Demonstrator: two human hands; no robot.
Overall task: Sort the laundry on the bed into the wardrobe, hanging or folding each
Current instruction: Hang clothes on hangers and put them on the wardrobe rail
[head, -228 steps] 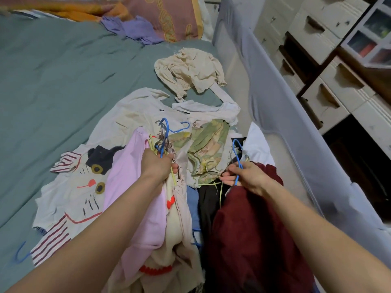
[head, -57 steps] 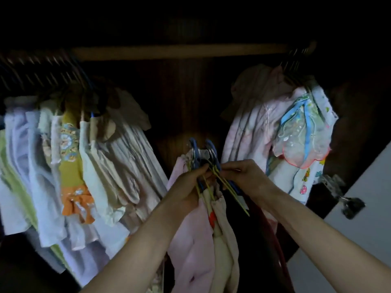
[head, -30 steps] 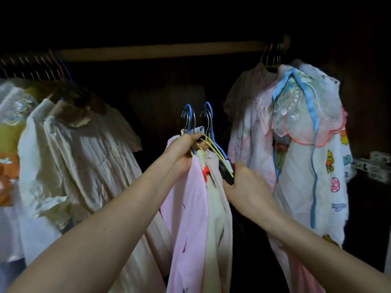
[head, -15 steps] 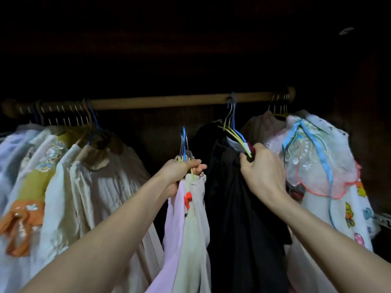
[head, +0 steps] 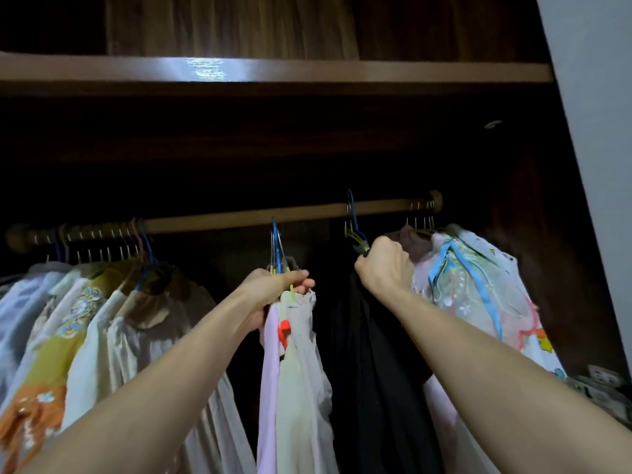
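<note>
Spanning the dark wardrobe [head: 307, 138], a wooden rail [head: 246, 217] runs under a brown shelf [head: 273, 71]. On its left end hangs a dense row of pale shirts [head: 113, 323], and on its right end a white garment with blue ribbons [head: 478, 285]. Between them a black garment [head: 372, 371] hangs from blue and yellow hangers [head: 355, 230] whose hooks are over the rail; the right hand [head: 384, 265] has its fingers curled tightly around the neck of these hangers. The left hand [head: 277, 285] grips a second bundle of hangers [head: 277, 248], its fingers closed around them, with hooks just below the rail. From this bundle hang a pink garment [head: 268, 388] and a cream garment [head: 297, 388], with a small red clip [head: 284, 331]
</note>
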